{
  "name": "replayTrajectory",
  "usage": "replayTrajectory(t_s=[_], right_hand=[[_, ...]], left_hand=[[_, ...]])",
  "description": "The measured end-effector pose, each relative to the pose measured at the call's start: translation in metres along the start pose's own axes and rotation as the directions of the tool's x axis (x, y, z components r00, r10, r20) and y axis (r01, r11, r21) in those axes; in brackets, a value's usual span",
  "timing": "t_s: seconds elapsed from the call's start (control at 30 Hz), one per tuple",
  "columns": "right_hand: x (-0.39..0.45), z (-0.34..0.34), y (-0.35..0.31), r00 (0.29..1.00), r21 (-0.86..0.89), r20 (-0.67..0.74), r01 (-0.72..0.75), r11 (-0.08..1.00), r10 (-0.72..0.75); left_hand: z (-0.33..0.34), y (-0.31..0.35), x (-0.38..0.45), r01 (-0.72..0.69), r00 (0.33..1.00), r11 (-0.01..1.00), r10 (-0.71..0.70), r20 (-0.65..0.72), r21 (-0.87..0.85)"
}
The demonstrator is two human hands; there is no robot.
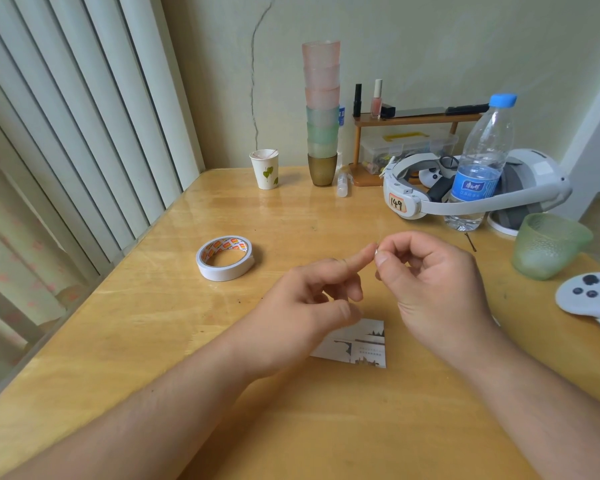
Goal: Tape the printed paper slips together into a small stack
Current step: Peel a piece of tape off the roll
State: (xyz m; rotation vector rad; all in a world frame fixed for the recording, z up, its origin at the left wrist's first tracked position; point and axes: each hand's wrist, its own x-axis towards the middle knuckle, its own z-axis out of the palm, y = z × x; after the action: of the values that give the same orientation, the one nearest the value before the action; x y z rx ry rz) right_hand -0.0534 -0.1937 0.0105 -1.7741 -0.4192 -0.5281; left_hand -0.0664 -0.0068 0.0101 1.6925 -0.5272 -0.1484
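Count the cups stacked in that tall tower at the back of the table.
7 show in the cup tower: three pink on top, three green or blue-green in the middle, one amber-brown at the bottom. More could be nested unseen inside.

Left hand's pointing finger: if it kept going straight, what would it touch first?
The left hand aims its finger at the right hand; it would meet that thumb and the tiny white scrap pinched there almost at once.

A tall stack of cups (pixel 321 112) stands at the back of the worktop (pixel 118 341). Left of the stack is a paper cup (pixel 265 169). Right of the stack are a small shelf (pixel 416 120), a headset (pixel 471 188), a water bottle (pixel 480 164), a green cup (pixel 548 245) and a controller (pixel 591 294).
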Motion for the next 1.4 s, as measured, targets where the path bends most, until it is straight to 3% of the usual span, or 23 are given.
replayTrajectory(t_s=[0.33,0.7,0.83,0.93,1.03,1.2,1.4], right_hand=[[0.0,0.001,0.002,1.0,0.115,0.018,-0.007,0.993,0.005],[0.0,0.001,0.003,0.999,0.185,0.053,0.004,0.983,-0.014],[0.0,-0.001,0.006,0.996,0.178,0.087,0.018,0.984,-0.034],[0.002,-0.008,0.005,0.968,0.002,0.142,0.21,0.978,-0.208],[0.004,-0.011,0.004,0.955,-0.056,0.125,0.276,0.959,-0.268],[-0.001,-0.005,0.002,0.985,0.008,0.102,0.139,0.99,-0.139],[-0.003,0.001,0.0,0.992,0.11,0.122,-0.02,0.994,0.006]], left_hand=[[-0.005,0.002,0.001,0.034,0.999,0.977,-0.024,0.046,-0.211],[-0.005,0.004,0.002,0.06,0.998,0.972,-0.066,-0.021,-0.229],[-0.006,0.006,0.0,-0.039,0.996,0.994,0.03,-0.08,-0.105],[-0.007,0.005,0.001,-0.106,0.968,0.987,0.131,-0.214,0.124],[-0.007,0.005,0.002,-0.095,0.953,0.987,0.128,-0.275,0.131],[-0.002,0.006,0.002,-0.072,0.971,0.994,0.089,-0.223,0.082],[-0.001,0.007,-0.001,-0.107,0.971,0.95,0.163,-0.173,0.293]])
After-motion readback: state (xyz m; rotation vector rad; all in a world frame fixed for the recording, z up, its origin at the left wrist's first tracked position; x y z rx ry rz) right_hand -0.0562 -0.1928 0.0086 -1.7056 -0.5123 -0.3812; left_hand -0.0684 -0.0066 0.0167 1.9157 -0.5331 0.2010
